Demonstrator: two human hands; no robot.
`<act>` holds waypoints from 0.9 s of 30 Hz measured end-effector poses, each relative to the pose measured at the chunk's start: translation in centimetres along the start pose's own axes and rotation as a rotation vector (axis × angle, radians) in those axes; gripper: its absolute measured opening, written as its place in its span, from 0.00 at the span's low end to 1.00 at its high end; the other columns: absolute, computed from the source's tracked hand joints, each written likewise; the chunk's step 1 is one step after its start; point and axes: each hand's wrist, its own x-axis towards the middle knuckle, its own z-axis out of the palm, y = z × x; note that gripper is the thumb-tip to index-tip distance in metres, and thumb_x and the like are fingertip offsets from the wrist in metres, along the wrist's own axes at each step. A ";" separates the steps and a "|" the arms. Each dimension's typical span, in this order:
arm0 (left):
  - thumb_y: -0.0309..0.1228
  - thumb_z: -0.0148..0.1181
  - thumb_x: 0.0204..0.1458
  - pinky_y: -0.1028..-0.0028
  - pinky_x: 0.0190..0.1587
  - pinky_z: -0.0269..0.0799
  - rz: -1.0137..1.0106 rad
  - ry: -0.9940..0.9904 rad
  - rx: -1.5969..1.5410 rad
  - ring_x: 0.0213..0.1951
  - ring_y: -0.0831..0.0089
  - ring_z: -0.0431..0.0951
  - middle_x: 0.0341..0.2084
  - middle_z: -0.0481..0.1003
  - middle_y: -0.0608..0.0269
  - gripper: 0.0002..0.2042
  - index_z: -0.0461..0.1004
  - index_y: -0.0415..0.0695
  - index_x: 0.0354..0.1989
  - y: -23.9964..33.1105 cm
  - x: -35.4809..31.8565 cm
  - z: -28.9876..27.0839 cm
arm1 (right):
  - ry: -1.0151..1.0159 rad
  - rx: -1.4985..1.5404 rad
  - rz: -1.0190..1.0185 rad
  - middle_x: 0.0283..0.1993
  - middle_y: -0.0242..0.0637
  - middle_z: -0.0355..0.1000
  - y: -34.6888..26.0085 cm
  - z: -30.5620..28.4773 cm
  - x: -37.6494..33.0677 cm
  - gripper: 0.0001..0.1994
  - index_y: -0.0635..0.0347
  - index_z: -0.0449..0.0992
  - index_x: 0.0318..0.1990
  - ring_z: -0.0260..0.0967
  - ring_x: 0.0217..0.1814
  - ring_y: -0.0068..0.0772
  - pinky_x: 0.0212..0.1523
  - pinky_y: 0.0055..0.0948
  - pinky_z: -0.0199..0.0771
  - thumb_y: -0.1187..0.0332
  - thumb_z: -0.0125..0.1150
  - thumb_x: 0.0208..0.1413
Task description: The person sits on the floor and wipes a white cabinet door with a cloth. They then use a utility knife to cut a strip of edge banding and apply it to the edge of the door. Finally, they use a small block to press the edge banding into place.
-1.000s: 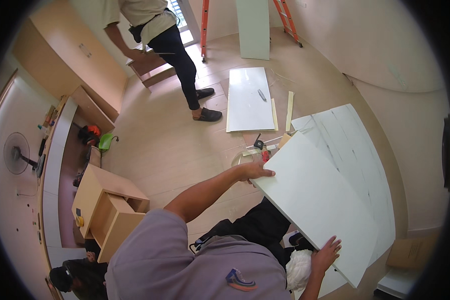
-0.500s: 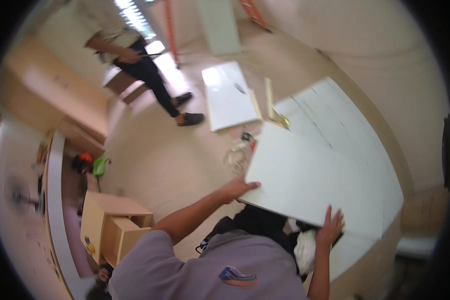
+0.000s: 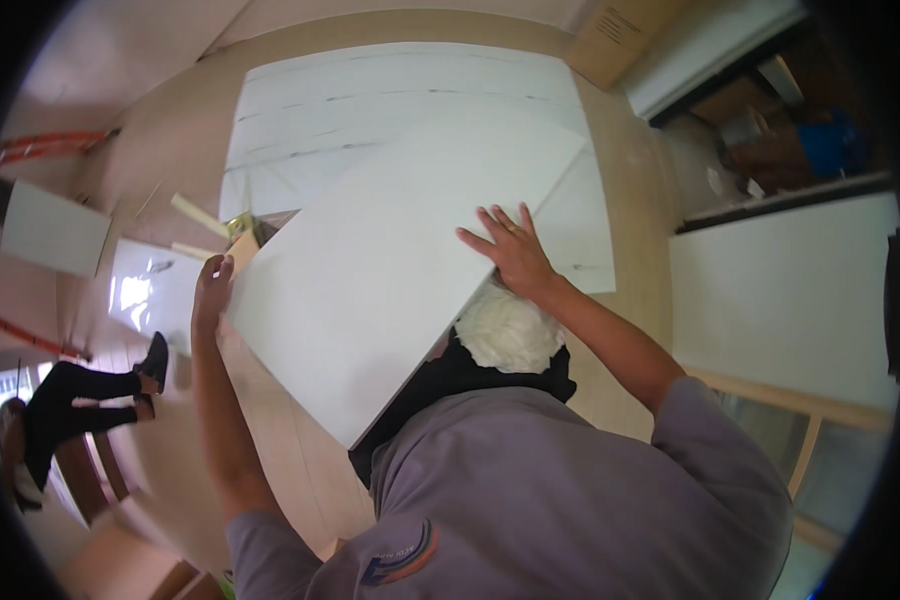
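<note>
A large white panel point(image 3: 370, 230) lies at an angle in front of me, one corner close to my lap. It overlaps a bigger white sheet with thin grey streaks point(image 3: 410, 75) on the floor. At the panel's left edge, my left hand point(image 3: 213, 285) is closed on the rim, its fingers partly hidden. My right hand point(image 3: 518, 255) rests on top near the right-hand edge, fingers spread flat. Below that hand, a crumpled white cloth-like bundle point(image 3: 510, 330) sits against my dark trousers.
Pale wood strips point(image 3: 200, 215) and a yellowish roll point(image 3: 240, 226) lie beyond my left hand. Another glossy white panel point(image 3: 155, 285) is at the left, near a person in black trousers point(image 3: 85, 395). Orange ladder parts point(image 3: 55, 145) stand farther left. A cardboard box point(image 3: 620, 40) is at the far right.
My view has swung to the right, shifting the person and ladder leftward. My right hand has gone from gripping the panel's near edge to lying flat on it; my left remains at the edge.
</note>
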 end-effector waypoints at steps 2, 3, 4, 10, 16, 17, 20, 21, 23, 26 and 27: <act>0.59 0.49 0.62 0.67 0.52 0.71 -0.138 -0.444 0.089 0.47 0.64 0.78 0.44 0.80 0.50 0.33 0.76 0.36 0.55 7.1 1.7 1.9 | -0.018 -0.026 0.036 0.73 0.52 0.58 1.4 0.0 -1.1 0.38 0.36 0.65 0.70 0.54 0.76 0.57 0.74 0.67 0.37 0.82 0.53 0.50; 0.62 0.47 0.62 0.68 0.53 0.70 -0.223 -0.637 0.153 0.47 0.63 0.79 0.43 0.80 0.48 0.36 0.76 0.36 0.55 9.4 1.8 1.7 | -0.026 -0.020 0.050 0.73 0.51 0.58 1.7 0.1 -1.1 0.38 0.36 0.65 0.70 0.54 0.76 0.56 0.75 0.67 0.37 0.83 0.53 0.50; 0.62 0.44 0.63 0.67 0.53 0.70 -0.306 -0.661 0.273 0.43 0.62 0.80 0.40 0.81 0.46 0.37 0.76 0.34 0.54 9.1 2.6 2.2 | -0.034 -0.015 0.060 0.73 0.51 0.57 2.0 0.2 -1.1 0.38 0.36 0.66 0.70 0.54 0.76 0.55 0.75 0.66 0.37 0.83 0.54 0.50; 0.62 0.41 0.63 0.65 0.55 0.69 -0.091 -0.637 0.290 0.46 0.60 0.78 0.45 0.79 0.45 0.38 0.75 0.32 0.55 7.1 0.7 0.8 | 0.047 0.089 0.084 0.73 0.50 0.59 1.8 1.0 -1.3 0.37 0.36 0.68 0.68 0.54 0.76 0.53 0.76 0.62 0.39 0.84 0.52 0.50; 0.62 0.41 0.64 0.64 0.57 0.67 -0.101 -0.607 0.347 0.47 0.57 0.77 0.45 0.79 0.42 0.39 0.75 0.29 0.53 10.0 -4.2 -3.7 | 0.053 0.175 0.035 0.72 0.47 0.60 0.9 2.2 0.9 0.34 0.36 0.70 0.67 0.54 0.76 0.49 0.75 0.58 0.45 0.80 0.55 0.51; 0.62 0.41 0.64 0.63 0.58 0.67 -0.129 -0.616 0.326 0.47 0.57 0.77 0.45 0.79 0.42 0.39 0.75 0.29 0.53 9.4 -4.7 -4.5 | 0.039 0.195 0.013 0.72 0.47 0.61 0.7 2.1 1.6 0.34 0.36 0.70 0.67 0.55 0.76 0.49 0.74 0.57 0.46 0.79 0.56 0.51; 0.65 0.46 0.60 0.65 0.59 0.66 -0.112 -0.544 0.455 0.51 0.56 0.76 0.49 0.78 0.42 0.41 0.75 0.30 0.56 8.2 -6.2 -7.5 | 0.046 0.287 -0.032 0.71 0.47 0.63 0.7 2.7 3.2 0.34 0.35 0.70 0.66 0.56 0.75 0.48 0.73 0.56 0.49 0.78 0.59 0.50; 0.66 0.47 0.58 0.65 0.60 0.65 -0.180 -0.565 0.438 0.53 0.54 0.76 0.51 0.78 0.42 0.42 0.74 0.31 0.57 9.3 -7.1 -8.2 | 0.038 0.295 -0.050 0.70 0.47 0.65 0.4 2.0 3.5 0.34 0.36 0.71 0.66 0.57 0.75 0.48 0.72 0.55 0.51 0.78 0.59 0.50; 0.68 0.47 0.56 0.66 0.59 0.66 -0.238 -0.570 0.468 0.54 0.55 0.76 0.52 0.77 0.42 0.44 0.73 0.31 0.58 9.5 -8.1 -9.2 | 0.016 0.307 -0.097 0.71 0.48 0.63 0.8 1.6 3.8 0.35 0.38 0.72 0.65 0.58 0.75 0.49 0.72 0.55 0.52 0.80 0.59 0.47; 0.68 0.47 0.56 0.67 0.57 0.69 -0.351 -0.628 0.502 0.50 0.59 0.78 0.50 0.78 0.43 0.44 0.73 0.32 0.58 10.5 -9.5 -9.0 | -0.035 0.329 -0.163 0.71 0.49 0.63 1.4 0.5 3.5 0.37 0.40 0.72 0.65 0.57 0.75 0.50 0.72 0.56 0.52 0.83 0.58 0.44; 0.69 0.48 0.55 0.67 0.55 0.69 -0.371 -0.653 0.471 0.49 0.59 0.78 0.49 0.78 0.44 0.45 0.73 0.32 0.58 11.1 -9.9 -9.0 | -0.035 0.333 -0.173 0.71 0.49 0.63 1.8 0.4 3.5 0.37 0.40 0.72 0.65 0.57 0.75 0.50 0.72 0.56 0.52 0.83 0.58 0.44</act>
